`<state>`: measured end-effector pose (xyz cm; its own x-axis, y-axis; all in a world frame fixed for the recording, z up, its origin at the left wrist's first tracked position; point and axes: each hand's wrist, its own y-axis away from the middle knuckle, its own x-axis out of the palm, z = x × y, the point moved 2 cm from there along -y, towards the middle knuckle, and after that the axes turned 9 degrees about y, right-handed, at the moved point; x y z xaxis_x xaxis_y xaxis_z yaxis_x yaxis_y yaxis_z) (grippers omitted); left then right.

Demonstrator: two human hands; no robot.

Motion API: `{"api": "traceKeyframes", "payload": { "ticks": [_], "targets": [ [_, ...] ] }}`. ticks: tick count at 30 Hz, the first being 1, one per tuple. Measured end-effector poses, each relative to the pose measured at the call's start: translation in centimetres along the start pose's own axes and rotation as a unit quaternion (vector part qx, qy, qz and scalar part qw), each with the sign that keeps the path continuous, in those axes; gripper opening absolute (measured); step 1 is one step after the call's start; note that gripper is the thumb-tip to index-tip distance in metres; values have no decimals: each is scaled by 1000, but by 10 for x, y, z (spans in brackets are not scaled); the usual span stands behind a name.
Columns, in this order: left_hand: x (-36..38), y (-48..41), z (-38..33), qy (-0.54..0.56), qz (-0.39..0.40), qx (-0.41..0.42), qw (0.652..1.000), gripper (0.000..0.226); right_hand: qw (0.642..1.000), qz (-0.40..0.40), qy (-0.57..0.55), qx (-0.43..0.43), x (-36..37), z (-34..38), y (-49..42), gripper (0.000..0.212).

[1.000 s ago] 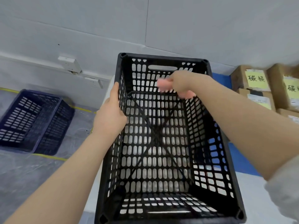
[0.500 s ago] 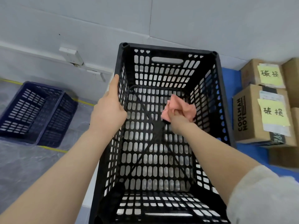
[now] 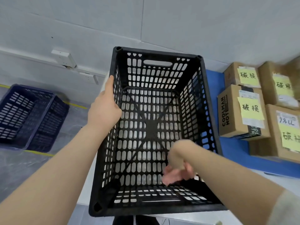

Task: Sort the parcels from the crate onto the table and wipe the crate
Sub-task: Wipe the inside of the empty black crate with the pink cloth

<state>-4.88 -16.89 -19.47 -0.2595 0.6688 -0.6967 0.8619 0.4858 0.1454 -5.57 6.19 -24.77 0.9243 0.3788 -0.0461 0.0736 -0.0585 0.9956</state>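
The crate (image 3: 159,52) is a black, rectangular, hard plastic bin. It stands on the near left end of the white desk (image 3: 211,219), with its open top towards the camera. Its walls and floor are a lattice of rounded slots, a long oval handle slot is cut into the far wall, and two diagonal ribs cross at a solid patch in the middle of the floor. No parcel lies inside it.

The left hand (image 3: 103,109) grips the top edge of the crate's left wall, with the fingers clamped on the rim and the thumb lying along it. The right hand (image 3: 180,155) reaches down inside, low against the near right corner. Its fingers are curled tightly round a crumpled, soft pink cloth (image 3: 173,176), which presses on the lattice where floor and near wall meet. The hand and cloth are motion-blurred.

To the right of the crate, a blue mat (image 3: 214,82) covers the desk. The parcels (image 3: 233,120) sit on it, close together, as a cluster of brown cardboard boxes with square edges. Each visible lid carries a yellow paper note (image 3: 250,109) with handwritten characters, and one box has "COOLMAN" printed on its side.

To the left and lower down, a dark blue crate (image 3: 29,117) of the same slotted pattern rests on the grey, glossy floor (image 3: 32,172), beside a yellow tape line (image 3: 74,105). Behind everything is a pale, smooth wall (image 3: 178,21) with a white trunking box (image 3: 64,58) mounted low on it.
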Motion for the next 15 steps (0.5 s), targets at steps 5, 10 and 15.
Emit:
{"api": "traceKeyframes", "payload": {
  "ticks": [5, 10, 15],
  "targets": [
    [0, 0, 1, -7, -3, 0, 1000, 87, 963, -268, 15, -15, -131, 0, 53, 37],
    [0, -1, 1, 4, -5, -1, 1000, 86, 814, -564, -122, -71, -191, -13, 6, 39],
    [3, -2, 5, -4, -25, 2, 1000, 86, 865, -498, 21, 59, -160, -24, -91, 61]
  ]
}}
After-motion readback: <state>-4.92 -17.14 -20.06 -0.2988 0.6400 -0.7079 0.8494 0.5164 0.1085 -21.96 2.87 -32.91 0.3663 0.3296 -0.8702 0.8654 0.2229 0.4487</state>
